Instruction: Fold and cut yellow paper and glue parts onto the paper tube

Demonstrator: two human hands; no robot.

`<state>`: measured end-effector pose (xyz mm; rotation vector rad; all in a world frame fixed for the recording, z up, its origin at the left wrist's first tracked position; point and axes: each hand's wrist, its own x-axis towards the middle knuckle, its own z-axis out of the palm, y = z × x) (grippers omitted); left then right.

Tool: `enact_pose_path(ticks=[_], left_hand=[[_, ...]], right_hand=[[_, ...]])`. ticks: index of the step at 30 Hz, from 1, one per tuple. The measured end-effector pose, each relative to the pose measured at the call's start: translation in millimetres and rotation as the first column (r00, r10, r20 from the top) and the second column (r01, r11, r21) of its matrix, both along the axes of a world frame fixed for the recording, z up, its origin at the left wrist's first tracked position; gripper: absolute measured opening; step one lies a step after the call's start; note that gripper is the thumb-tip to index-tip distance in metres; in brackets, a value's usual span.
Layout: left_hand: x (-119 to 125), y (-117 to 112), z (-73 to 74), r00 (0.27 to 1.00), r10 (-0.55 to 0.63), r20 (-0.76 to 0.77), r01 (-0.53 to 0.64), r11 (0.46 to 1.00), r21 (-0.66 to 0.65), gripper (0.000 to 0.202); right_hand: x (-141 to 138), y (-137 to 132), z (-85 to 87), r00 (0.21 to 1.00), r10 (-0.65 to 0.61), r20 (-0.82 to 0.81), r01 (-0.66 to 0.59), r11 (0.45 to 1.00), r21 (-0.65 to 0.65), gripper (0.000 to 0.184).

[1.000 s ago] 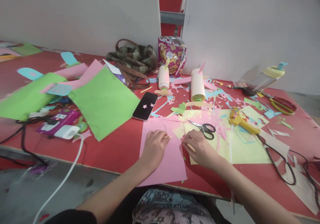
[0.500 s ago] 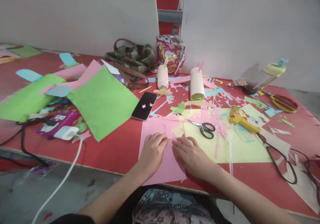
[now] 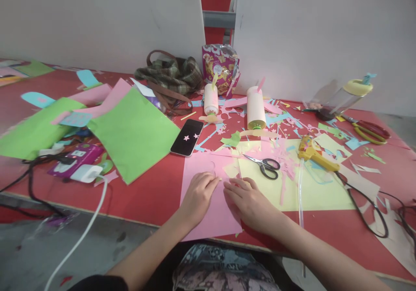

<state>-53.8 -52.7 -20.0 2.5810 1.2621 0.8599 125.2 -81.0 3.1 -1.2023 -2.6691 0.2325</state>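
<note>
My left hand [image 3: 199, 194] rests over the pink paper sheet [image 3: 208, 228], its fingers bent and pressed together, a tiny pale tip showing at the fingertips. Facing it, my right hand [image 3: 245, 200] lies at the sheet's right side with curled, closed fingers. Whatever sits in either hand is too small or hidden to name. Just beyond the right hand, black-handled scissors [image 3: 268, 168] lie on pale yellow paper [image 3: 260, 195]. A dark phone [image 3: 187, 138] carrying two small pink paper stars is past the left hand.
Two white paper-wrapped cylinders [image 3: 256, 109] stand behind among coloured scraps. To the right are a yellow glue gun [image 3: 316, 158], a clear bottle [image 3: 347, 98] and pliers [image 3: 370, 130]. Leftward lie green sheets [image 3: 133, 135] and a purple power strip [image 3: 78, 161] with cables. A plaid bag [image 3: 175, 74] sits behind.
Both hands stay almost in place over the pink sheet, with only slight finger motion at most. The view has shifted very slightly.
</note>
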Motion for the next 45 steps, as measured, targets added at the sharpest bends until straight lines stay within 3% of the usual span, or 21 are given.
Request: enact_pose_path(ticks=[5,14,17,22,30,37,45], left_hand=[[5,-3,7.6,0.997,0.051,0.063,-0.040,0.986,-0.162,0.024],[5,-5,8.7,0.996,0.076,0.051,-0.060,0.963,-0.263,0.019],[5,-4,7.9,0.999,0.050,0.011,-0.046,0.973,-0.226,0.019],[3,-5,7.2,0.997,0.010,-0.074,-0.014,0.998,-0.054,0.022],[-1,-14,-0.3,0.991,-0.005,-0.133,0.024,0.989,0.146,0.027],[-3,-10,2.7,0.995,0.024,-0.101,-0.014,0.995,0.098,0.026],[1,-6,7.4,0.979,0.044,-0.198,-0.025,0.995,0.098,0.022]], right_hand=[[0,0,1.6,1.000,0.000,0.011,0.001,0.999,-0.040,0.032],[3,11,19.9,1.000,-0.024,-0.003,0.023,0.991,-0.134,0.032],[2,21,21.5,0.999,0.007,0.042,-0.003,0.994,-0.106,0.033],[0,35,19.0,0.992,0.033,0.123,-0.020,0.994,-0.109,0.036],[-1,38,19.4,0.990,0.043,0.136,-0.026,0.992,-0.123,0.035],[-1,35,15.4,0.996,0.006,0.087,0.000,0.997,-0.075,0.036],[0,35,13.0,0.997,0.007,0.077,-0.001,0.997,-0.079,0.036]])
